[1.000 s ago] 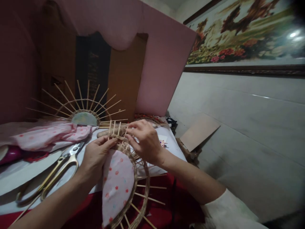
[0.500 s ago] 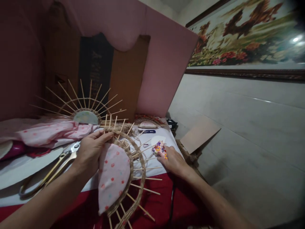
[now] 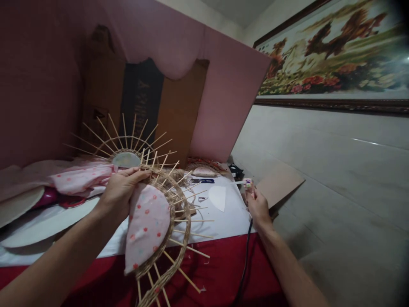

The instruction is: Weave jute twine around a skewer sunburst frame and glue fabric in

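My left hand (image 3: 123, 192) pinches the upper edge of a half-round woven piece (image 3: 188, 221), made of a braided twine rim with thin wooden sticks radiating out. Pink flower-print fabric (image 3: 148, 226) covers its inner half disc. Over at the table's right edge, my right hand (image 3: 258, 207) is closed around a glue gun (image 3: 248, 184) with a colourful patterned body. A pale stick juts left from it, and a black cord (image 3: 245, 260) hangs below the hand. A white paper piece (image 3: 217, 198) lies on the table between the hands.
Another stick-rayed half disc (image 3: 127, 159) stands at the back against a cardboard box (image 3: 179, 111). A blue-handled tool (image 3: 204, 181), twine and a further fabric half disc (image 3: 204, 171) lie behind. White curved boards (image 3: 47, 224) and pink cloth (image 3: 84, 177) are at left.
My right hand has moved right and up with the glue gun, away from the woven piece, uncovering the white paper. The view has shifted, and the shears at left no longer show.
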`<state>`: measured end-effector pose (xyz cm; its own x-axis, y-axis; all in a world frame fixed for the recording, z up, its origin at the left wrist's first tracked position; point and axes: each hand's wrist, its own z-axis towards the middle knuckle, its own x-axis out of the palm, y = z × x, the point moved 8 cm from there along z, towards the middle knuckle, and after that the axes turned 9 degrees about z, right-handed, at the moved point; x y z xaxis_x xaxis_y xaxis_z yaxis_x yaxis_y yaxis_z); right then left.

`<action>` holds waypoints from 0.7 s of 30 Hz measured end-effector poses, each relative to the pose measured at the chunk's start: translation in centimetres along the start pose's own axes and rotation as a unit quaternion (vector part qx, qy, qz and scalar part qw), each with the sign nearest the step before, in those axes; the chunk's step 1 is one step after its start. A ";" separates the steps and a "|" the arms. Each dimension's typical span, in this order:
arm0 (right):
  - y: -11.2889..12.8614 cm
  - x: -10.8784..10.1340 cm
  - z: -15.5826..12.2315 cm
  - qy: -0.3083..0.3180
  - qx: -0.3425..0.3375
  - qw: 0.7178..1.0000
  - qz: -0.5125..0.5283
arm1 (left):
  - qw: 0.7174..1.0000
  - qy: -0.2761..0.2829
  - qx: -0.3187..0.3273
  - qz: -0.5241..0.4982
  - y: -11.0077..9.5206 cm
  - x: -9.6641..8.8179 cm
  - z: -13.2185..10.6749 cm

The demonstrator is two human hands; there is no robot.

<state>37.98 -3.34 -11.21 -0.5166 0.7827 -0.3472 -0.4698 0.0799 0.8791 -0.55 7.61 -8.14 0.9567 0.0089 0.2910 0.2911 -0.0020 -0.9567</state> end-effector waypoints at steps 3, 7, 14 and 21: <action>0.6 0.0 -0.4 0.005 0.019 0.990 0.142 | 1.000 -0.004 0.006 0.007 0.0 -0.4 0.4; 3.7 0.5 -2.5 0.048 0.034 0.959 0.276 | 1.000 -0.004 0.014 0.005 0.0 -0.3 0.3; 11.2 6.3 -10.1 0.340 0.070 0.853 0.390 | 0.999 0.029 0.006 0.023 1.0 1.0 -0.6; 14.0 10.5 -14.0 0.472 -0.025 0.846 0.245 | 0.997 0.059 0.004 0.039 1.8 1.7 -1.5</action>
<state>15.90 -2.62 -7.11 -0.9890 -0.1302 -0.0707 -0.0500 -0.1561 0.9865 1.59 6.17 -9.38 0.9709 -0.1092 0.2133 0.2157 0.0103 -0.9764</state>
